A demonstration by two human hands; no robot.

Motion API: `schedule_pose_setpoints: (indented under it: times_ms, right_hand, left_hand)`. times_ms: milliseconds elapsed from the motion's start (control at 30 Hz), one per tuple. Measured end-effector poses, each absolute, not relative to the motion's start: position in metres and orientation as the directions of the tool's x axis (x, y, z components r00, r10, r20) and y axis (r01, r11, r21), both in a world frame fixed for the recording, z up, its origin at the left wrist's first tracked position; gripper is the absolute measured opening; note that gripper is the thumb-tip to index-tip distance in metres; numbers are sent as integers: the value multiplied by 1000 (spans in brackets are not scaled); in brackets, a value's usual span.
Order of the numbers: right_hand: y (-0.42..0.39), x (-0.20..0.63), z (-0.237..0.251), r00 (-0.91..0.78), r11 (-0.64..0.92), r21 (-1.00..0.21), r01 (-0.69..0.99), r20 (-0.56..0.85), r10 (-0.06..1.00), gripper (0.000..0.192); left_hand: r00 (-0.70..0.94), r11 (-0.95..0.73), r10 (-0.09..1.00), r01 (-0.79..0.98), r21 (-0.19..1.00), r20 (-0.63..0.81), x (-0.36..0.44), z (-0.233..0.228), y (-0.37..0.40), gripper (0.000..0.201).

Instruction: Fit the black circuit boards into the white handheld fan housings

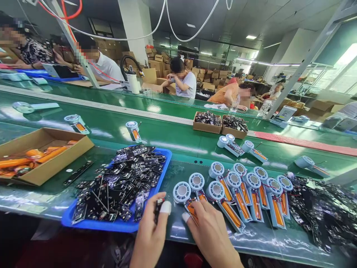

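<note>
The person's left hand [152,232] pinches a small black circuit board [158,206] between white-taped thumb and fingers, closed on it, right at the near right corner of the blue tray [92,224]; that tray is heaped with more black circuit boards [125,178] and sits on the green workbench [184,145]. The right hand [209,232] lies just beside it, fingers together and pressed on the handle of the nearest handheld fan body [186,199], a white round head with an orange battery in its open handle; whether it actually grips the handle I cannot tell. A row of similar fan bodies [251,190] fans out to the right, touching one another; further right lies a loose pile of black parts [320,208]. To the left stands a cardboard box [55,160] holding orange batteries [33,154]; across the conveyor, two small boxes [220,126] of dark parts, and other workers [182,80] seated beyond.
</note>
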State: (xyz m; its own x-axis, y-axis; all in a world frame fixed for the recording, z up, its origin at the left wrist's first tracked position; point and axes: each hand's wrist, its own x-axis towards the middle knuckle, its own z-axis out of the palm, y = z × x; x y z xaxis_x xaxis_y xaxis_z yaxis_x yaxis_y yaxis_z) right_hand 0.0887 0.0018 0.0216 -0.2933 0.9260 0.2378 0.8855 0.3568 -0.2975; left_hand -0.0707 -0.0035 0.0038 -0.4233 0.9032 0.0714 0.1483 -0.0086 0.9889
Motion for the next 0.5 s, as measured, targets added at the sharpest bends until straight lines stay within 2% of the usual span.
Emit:
schedule_pose_setpoints:
  times_ms: [133,200,333,400,500]
  right_hand:
    - [10,76,12,-252,307,-287,907,213,944,18]
    - [14,77,8,-251,333,-396,856,246,936,21]
    - [20,89,11,-199,338,-718,608,275,941,24]
    - [22,94,14,-203,309,-807,504,237,950,21]
    - [20,98,17,-240,286,-867,407,201,950,20]
  left_hand:
    - [-310,26,948,293,956,69,-65,-18,-11,31]
    - [-262,15,962,343,939,81,-64,-21,-13,31]
    - [-212,-8,972,401,916,102,-63,-21,-15,40]
    - [-199,11,978,375,927,69,-62,-18,-14,41]
    - [-150,40,989,281,959,3,-57,-7,-10,41]
